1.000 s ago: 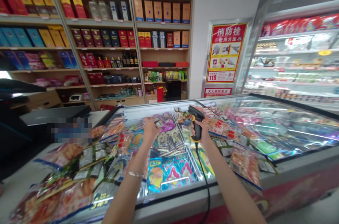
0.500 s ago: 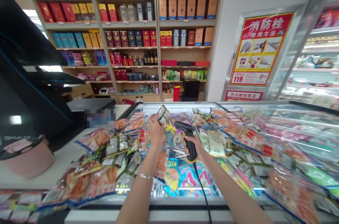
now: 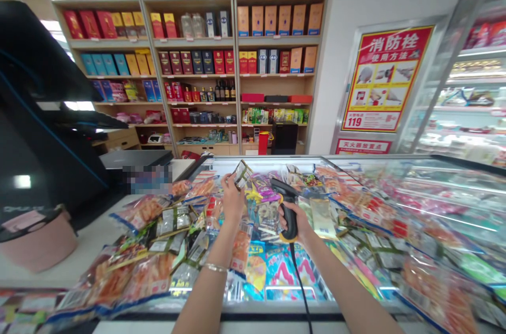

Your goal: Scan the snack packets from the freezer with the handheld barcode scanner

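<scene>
My left hand (image 3: 233, 194) is closed on a small snack packet (image 3: 241, 174) with silver and dark green printing, held up over the glass-topped freezer. My right hand (image 3: 295, 220) wraps round the handle of a black and yellow barcode scanner (image 3: 290, 213), its head tilted toward the upper left. The scanner's cord (image 3: 302, 292) runs down toward the front edge. Beneath both hands lie several bagged snacks, among them a blue pack with pink shapes (image 3: 290, 271) and a purple pack (image 3: 265, 186).
Heaps of snack bags (image 3: 146, 271) cover the left side, with more bags (image 3: 435, 286) at the right. A black screen terminal (image 3: 39, 128) and a pink basket (image 3: 39, 244) stand on the left counter. Behind are shelves of boxes (image 3: 213, 62); a red poster (image 3: 389, 78) hangs on the wall.
My right hand has moved the scanner slightly to the right, away from the packet. My left hand still holds the packet at nearly the same place. The view has tipped up a little.
</scene>
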`<action>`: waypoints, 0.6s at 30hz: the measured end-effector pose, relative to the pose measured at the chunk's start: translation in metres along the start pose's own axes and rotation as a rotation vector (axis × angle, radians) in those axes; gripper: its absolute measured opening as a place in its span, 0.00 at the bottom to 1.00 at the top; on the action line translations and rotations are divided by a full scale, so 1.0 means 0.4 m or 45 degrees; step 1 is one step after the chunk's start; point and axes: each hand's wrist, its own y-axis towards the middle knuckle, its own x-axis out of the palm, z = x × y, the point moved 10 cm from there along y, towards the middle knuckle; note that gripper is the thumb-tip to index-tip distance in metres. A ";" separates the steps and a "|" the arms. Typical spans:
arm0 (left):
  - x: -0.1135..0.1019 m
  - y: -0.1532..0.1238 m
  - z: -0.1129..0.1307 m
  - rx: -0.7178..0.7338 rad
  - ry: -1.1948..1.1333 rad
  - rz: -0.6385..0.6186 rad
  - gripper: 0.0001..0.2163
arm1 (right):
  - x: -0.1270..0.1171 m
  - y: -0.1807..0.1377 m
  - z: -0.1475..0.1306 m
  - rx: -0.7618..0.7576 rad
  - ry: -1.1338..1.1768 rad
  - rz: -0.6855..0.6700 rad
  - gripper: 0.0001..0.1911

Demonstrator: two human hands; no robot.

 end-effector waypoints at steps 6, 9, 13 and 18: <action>-0.020 0.006 0.023 0.000 -0.008 -0.013 0.22 | 0.004 -0.002 0.005 0.015 -0.035 0.011 0.17; -0.095 0.014 0.049 -0.011 0.004 0.080 0.23 | 0.018 -0.013 -0.008 -0.006 -0.017 0.043 0.15; -0.248 0.006 0.058 -0.009 0.087 0.256 0.22 | 0.066 -0.027 -0.037 -0.113 0.007 0.071 0.12; -0.416 -0.057 -0.040 -0.041 0.295 0.303 0.22 | 0.198 -0.017 0.016 -0.075 0.046 -0.029 0.14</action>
